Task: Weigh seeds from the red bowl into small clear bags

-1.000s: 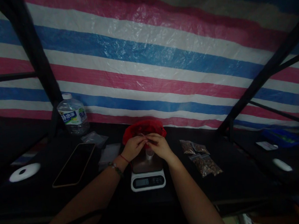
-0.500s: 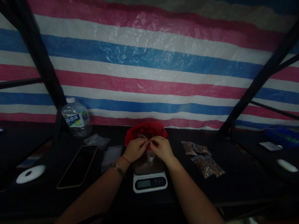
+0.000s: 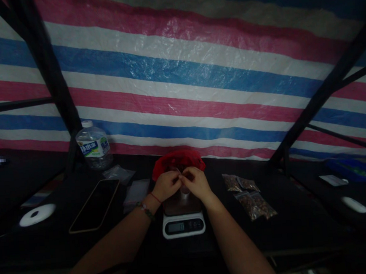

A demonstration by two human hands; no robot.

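— Where are your hands right now?

— Both sit at the middle of the frame, just above the kitchen scale (image 3: 183, 221). My left hand (image 3: 167, 184) and my right hand (image 3: 195, 182) meet fingertip to fingertip, pinched narrow around something small between them. It is too dim and too tiny for me to say what that thing is.

— What is under them?

— A small clear cup (image 3: 184, 190) stands on the scale's plate, right below my fingers. Behind my hands, slightly higher in the frame, lies a red bag (image 3: 177, 159), touching or just beside my knuckles; I cannot tell which.

— And to the sides?

— Right of centre, 4 or so small clear packets (image 3: 249, 194) filled with brownish bits lie on the dark table (image 3: 304, 224), near the scale but apart from it. Left of centre there is a phone (image 3: 95, 205) face up, with a few flat clear bags (image 3: 135, 190) between it and my left wrist. Further left sits a round white disc (image 3: 37, 214). A water bottle (image 3: 94, 145) stands upright at the left, against the striped tarp (image 3: 178, 82) that fills the upper half of the frame.

— Anything on your wrist?

— A beaded bracelet (image 3: 146, 209) and a thin red string, both on the left.
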